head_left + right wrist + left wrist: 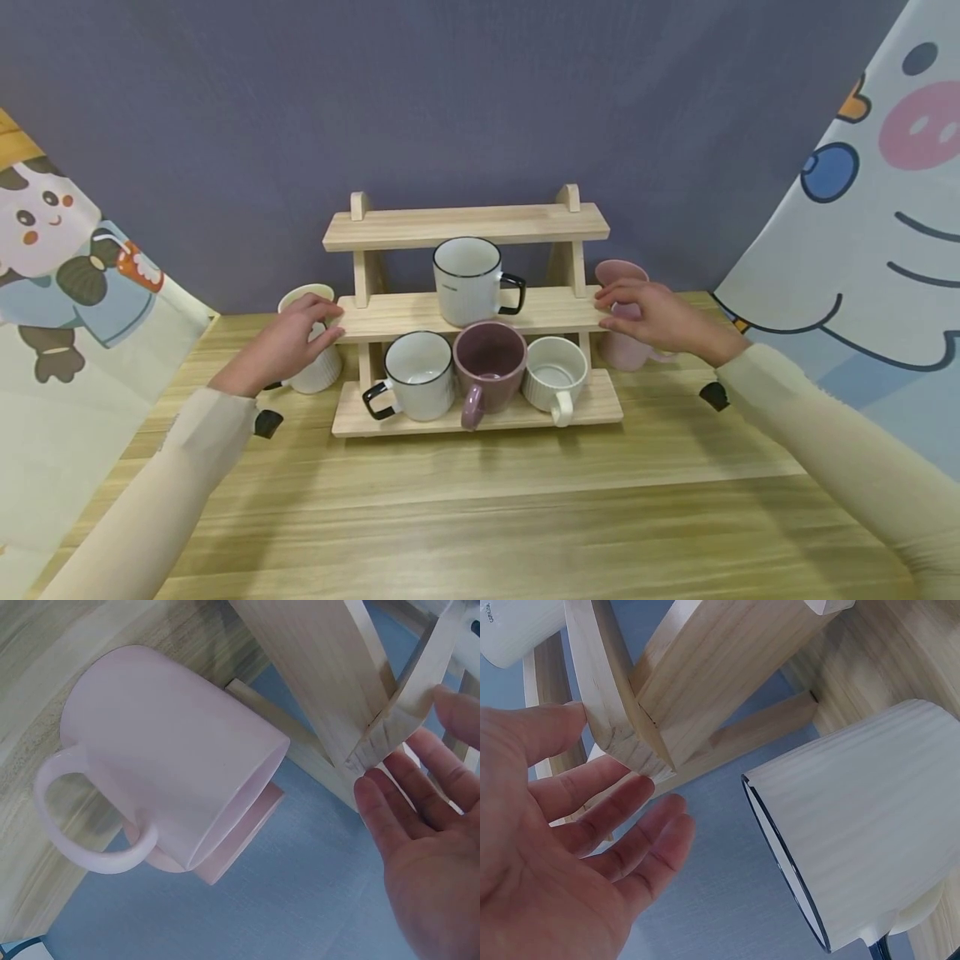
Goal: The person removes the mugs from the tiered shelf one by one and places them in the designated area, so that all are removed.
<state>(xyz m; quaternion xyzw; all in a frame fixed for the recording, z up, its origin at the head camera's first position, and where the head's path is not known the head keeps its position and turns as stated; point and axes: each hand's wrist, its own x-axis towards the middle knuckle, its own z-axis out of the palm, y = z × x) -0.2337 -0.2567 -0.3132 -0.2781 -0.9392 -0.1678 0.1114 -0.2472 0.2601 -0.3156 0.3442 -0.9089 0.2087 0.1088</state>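
Note:
A three-tier wooden rack (467, 225) stands against the back panel. My left hand (288, 340) pinches the left end of its middle shelf (622, 727), thumb on one face and fingers at the other. At the right end of that shelf, my right hand (651, 315) grips in the same way. A white mug with black rim and handle (467, 287) sits on the middle shelf. Along the bottom tier are a similar white mug (423, 387), a purple mug (491, 367) and a ribbed cream cup (553, 375).
Beside the rack's left end stands a white ribbed mug (855, 817), with a cream cup (306, 293) behind it. Right of the rack is a pink mug (172, 742) with a darker pink piece (244, 832) behind. Patterned cloths (840, 283) hang at both sides.

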